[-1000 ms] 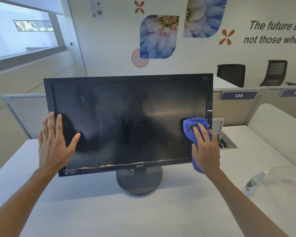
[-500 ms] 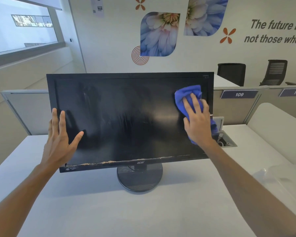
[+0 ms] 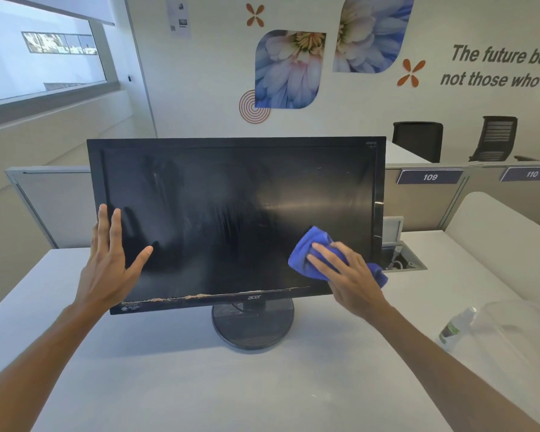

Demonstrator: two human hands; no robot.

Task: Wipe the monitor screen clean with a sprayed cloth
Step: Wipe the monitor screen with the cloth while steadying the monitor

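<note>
On white desk (image 3: 169, 369) ahead, head view: monitor (image 3: 236, 226) stands upright on round base (image 3: 252, 325), screen facing you, long axis left to right. Your left hand (image 3: 109, 263), fingers spread flat, braces screen's lower left edge. Your right hand (image 3: 346, 275), palm down, fingers splayed, presses bunched blue cloth (image 3: 309, 251) against screen's lower right. Cloth likely soft, light, bunches easily; keep it under palm. Screen probably fragile, may rock on stand; steady it by bezel. Spray bottle (image 3: 455, 327) lies well right.
</note>
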